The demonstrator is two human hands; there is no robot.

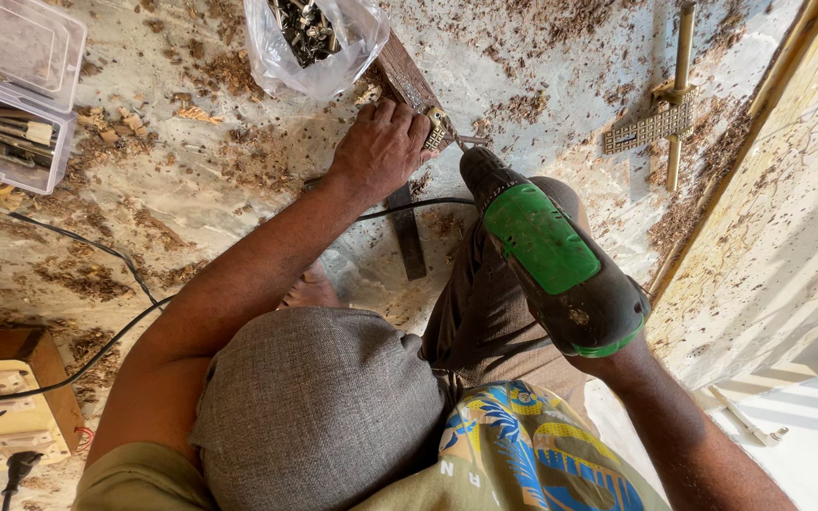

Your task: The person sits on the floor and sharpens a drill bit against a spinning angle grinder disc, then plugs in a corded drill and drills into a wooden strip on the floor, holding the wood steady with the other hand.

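At ten o'clock the clear plastic case (11, 85) sits shut. Your left hand (378, 149) presses closed fingers on a small brass fitting (437, 128) against the dark wooden strip (407, 71) at twelve. Your right hand (617, 355), mostly hidden, wraps the green drill (546, 251); its bit meets the fitting, so fastening looks unfinished.

One drill (551, 255), two hands (381, 147)

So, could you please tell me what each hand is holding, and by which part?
Right hand grips the green drill by its rear handle; left hand steadies a small brass fitting against the wooden strip.
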